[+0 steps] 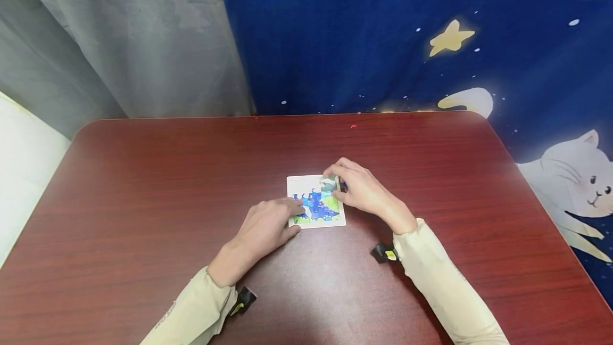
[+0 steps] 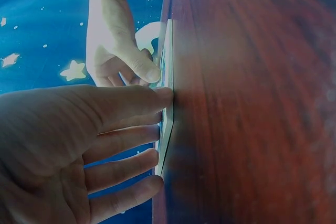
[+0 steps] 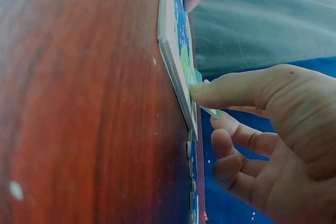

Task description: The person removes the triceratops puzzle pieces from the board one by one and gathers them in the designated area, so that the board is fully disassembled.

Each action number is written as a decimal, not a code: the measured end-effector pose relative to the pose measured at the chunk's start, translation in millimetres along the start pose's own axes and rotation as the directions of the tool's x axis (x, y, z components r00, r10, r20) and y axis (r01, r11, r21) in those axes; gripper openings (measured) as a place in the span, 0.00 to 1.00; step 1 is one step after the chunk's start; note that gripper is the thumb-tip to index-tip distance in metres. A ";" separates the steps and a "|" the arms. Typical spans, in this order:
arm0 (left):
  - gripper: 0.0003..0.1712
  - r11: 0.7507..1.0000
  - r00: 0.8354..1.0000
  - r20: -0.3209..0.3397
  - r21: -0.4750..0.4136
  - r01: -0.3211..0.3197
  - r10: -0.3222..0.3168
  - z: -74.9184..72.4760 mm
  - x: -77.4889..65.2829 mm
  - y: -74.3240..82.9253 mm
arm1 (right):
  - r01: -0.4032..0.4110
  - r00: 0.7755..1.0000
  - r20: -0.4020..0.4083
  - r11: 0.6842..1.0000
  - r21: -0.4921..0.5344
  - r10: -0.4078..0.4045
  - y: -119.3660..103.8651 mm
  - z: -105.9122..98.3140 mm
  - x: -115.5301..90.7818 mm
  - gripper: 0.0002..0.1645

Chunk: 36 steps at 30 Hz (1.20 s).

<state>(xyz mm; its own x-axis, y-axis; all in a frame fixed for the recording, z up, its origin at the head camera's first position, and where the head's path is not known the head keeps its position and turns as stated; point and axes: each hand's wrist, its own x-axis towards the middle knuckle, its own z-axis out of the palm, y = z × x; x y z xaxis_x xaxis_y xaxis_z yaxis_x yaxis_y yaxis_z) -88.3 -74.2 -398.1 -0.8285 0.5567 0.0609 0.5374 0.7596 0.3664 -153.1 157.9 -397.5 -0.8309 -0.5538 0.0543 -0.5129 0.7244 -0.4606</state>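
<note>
A small square jigsaw puzzle (image 1: 317, 223) with a pale frame lies flat on the table, showing a blue dinosaur picture on green. My left hand (image 1: 270, 225) rests at its left side; the fingers are fairly straight over the board and the thumb touches the near edge. At the far right corner, my right hand (image 1: 361, 188) pinches a puzzle piece (image 3: 211, 110) between thumb and index finger. That piece is tilted against the board in the right wrist view. Its picture is mostly hidden by the fingers.
More puzzle pieces (image 3: 192, 177) lie on the table just beyond the board's right side, mostly covered by my right hand in the head view. The reddish-brown table (image 1: 167, 174) ends at a grey curtain (image 1: 172, 41) and a blue starry curtain (image 1: 335, 36).
</note>
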 end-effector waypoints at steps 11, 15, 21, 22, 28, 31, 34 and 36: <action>0.19 1.000 1.000 0.002 0.004 0.008 -0.008 0.0 0.2 -0.2 | 0.016 1.000 -0.021 1.000 0.010 -0.016 2.2 -0.2 0.4 0.22; 0.19 1.000 1.000 0.006 0.004 0.004 -0.004 -1.0 0.1 0.0 | 0.002 1.000 -0.022 1.000 0.011 -0.002 0.9 -0.5 0.9 0.23; 0.19 1.000 1.000 0.003 0.010 -0.009 0.009 -1.9 0.0 0.0 | -0.001 0.999 -0.037 1.000 -0.007 0.001 1.2 -1.4 1.7 0.21; 0.19 1.000 1.000 0.003 0.011 -0.009 0.009 -1.7 0.1 -0.1 | -0.001 0.999 -0.036 1.000 -0.025 0.000 1.2 -1.6 1.5 0.21; 0.19 1.000 1.000 0.009 0.013 -0.007 0.007 -1.3 0.2 -0.3 | 0.002 1.000 -0.020 0.991 -0.134 -0.005 0.4 -2.9 0.9 0.20; 0.19 1.000 1.000 0.009 0.010 -0.007 0.007 -1.6 0.0 -0.1 | 0.013 1.000 -0.023 0.988 -0.151 -0.017 0.5 -3.0 0.7 0.19; 0.19 1.000 1.000 0.007 0.011 -0.011 0.011 -1.3 0.1 -0.1 | 0.020 0.999 -0.041 0.988 -0.152 -0.027 1.9 -3.7 0.1 0.19; 0.18 1.000 1.000 0.003 0.012 -0.015 0.015 -0.9 0.5 0.1 | 0.024 0.998 -0.059 0.989 -0.146 -0.033 4.0 -5.2 -1.0 0.19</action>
<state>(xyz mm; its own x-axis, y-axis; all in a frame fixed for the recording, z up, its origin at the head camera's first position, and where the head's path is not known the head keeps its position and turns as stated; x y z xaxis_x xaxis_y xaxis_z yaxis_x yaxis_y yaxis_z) -88.8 -74.1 -397.2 -0.8197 0.5692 0.0635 0.5518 0.7551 0.3541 -155.4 163.5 -394.7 -0.8247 -0.5523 0.1221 -0.5589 0.7627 -0.3253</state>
